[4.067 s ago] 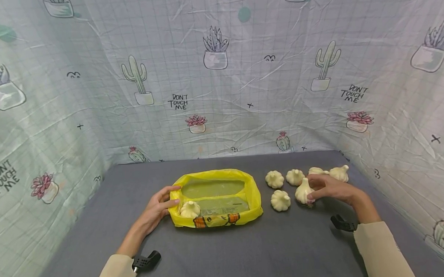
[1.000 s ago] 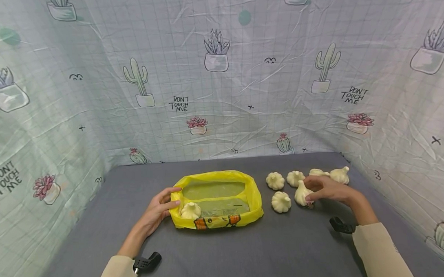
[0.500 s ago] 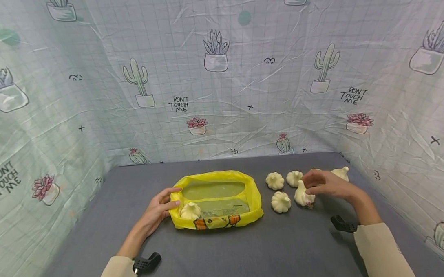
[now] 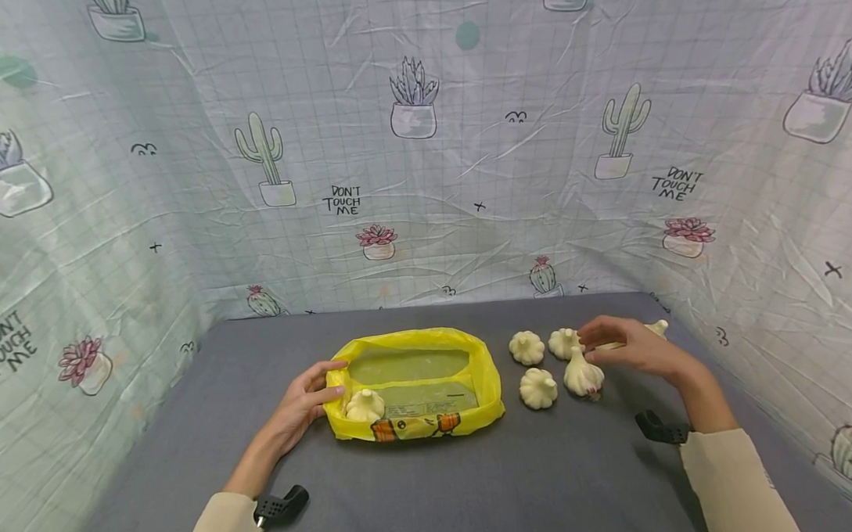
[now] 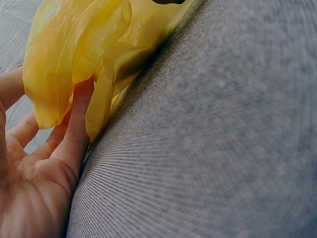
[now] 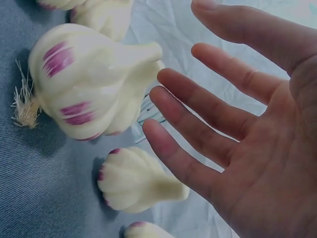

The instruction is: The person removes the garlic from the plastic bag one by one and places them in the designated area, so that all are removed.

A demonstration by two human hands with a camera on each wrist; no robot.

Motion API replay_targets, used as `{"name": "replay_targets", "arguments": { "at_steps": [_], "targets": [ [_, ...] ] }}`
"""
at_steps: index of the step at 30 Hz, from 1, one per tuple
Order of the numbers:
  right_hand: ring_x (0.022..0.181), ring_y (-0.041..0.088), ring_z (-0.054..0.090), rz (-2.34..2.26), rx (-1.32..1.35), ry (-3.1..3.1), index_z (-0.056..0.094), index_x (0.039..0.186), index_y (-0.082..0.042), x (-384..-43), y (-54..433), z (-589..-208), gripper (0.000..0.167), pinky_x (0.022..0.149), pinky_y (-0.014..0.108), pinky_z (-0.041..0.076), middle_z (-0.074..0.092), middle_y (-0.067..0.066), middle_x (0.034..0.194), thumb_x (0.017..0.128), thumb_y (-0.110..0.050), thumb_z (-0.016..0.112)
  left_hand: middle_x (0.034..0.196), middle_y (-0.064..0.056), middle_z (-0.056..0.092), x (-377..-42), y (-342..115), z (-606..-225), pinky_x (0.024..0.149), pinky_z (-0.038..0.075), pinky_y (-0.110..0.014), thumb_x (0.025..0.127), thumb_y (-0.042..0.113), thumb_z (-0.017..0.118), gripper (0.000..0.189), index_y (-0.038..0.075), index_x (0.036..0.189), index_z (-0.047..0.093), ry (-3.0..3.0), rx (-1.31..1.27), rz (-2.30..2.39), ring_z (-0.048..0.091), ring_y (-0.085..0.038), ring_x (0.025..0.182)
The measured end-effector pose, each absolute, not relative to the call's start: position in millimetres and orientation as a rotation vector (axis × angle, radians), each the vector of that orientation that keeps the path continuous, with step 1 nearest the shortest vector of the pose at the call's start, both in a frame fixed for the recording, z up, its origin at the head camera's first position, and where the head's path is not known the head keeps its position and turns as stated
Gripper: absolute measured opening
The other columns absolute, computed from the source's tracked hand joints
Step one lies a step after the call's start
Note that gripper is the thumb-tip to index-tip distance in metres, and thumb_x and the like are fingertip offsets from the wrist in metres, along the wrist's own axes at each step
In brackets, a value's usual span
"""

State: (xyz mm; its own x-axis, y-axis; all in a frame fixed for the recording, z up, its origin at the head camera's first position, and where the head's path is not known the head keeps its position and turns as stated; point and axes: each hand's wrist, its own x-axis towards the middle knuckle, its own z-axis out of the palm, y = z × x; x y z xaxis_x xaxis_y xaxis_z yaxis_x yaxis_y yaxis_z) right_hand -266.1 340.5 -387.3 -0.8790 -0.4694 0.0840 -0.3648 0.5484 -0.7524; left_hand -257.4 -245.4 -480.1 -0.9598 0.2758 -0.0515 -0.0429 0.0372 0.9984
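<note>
My left hand (image 4: pixel 300 403) grips the left end of a yellow plastic bag (image 4: pixel 489 373), whose wide opening faces up. In the left wrist view the bag's crumpled yellow film (image 5: pixel 74 54) sits between thumb and fingers. One garlic bulb (image 4: pixel 365 405) lies inside, at the near left corner. My right hand (image 4: pixel 632 349) hovers with loosely extended fingers just above and behind another garlic bulb (image 4: pixel 583 376), holding nothing. The right wrist view shows that bulb (image 6: pixel 84 84), with purple streaks and dry roots, apart from the fingertips (image 6: pixel 161 141).
More garlic bulbs stand right of the bag: one at the back (image 4: pixel 527 347), one in front (image 4: pixel 538 388), and one beside my right fingers (image 4: pixel 564 343). Farther right, a bulb (image 4: pixel 658 327) is partly hidden by the hand. A printed curtain (image 4: pixel 424 219) rises behind the grey tabletop (image 4: pixel 434 493).
My right hand has let go of the garlic bulb and risen slightly away from it, toward the back. The bulb stays on the table; my left hand and the bag have not moved.
</note>
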Motion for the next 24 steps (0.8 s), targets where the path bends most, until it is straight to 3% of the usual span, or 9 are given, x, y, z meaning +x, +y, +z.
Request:
{"name": "replay_targets", "arguments": {
  "at_steps": [10,17,24],
  "targets": [
    [0.123,0.043,0.062,-1.236,-0.723,2.698,0.062,0.133,0.000,-259.7,330.3,-375.9,0.041,0.087,0.030,0.057,0.065,0.021,0.133,0.099,-0.020,0.071,0.159,-0.025,0.038,-256.7,-245.3,-479.5,0.089,0.060,-0.036,0.101,0.017,0.066,0.060,0.007,0.154,0.041,2.094,0.237,2.003,0.062,-0.023,0.118],
    [0.118,0.033,0.065,-1.246,-0.775,2.736,0.064,0.130,-0.003,-257.7,320.3,-368.7,0.036,0.089,0.028,0.057,0.066,0.022,0.129,0.098,-0.018,0.072,0.159,-0.025,0.038,-256.6,-245.6,-479.4,0.089,0.060,-0.036,0.101,0.017,0.066,0.060,0.007,0.155,0.041,2.095,0.234,2.001,0.062,-0.024,0.118],
    [0.116,0.022,0.067,-1.251,-0.802,2.782,0.065,0.128,-0.010,-251.9,309.7,-359.8,0.031,0.091,0.033,0.057,0.069,0.018,0.128,0.099,-0.018,0.071,0.159,-0.025,0.038,-257.1,-245.7,-479.6,0.089,0.060,-0.036,0.101,0.017,0.066,0.060,0.007,0.155,0.041,2.098,0.239,2.001,0.062,-0.023,0.118]
  ]
}}
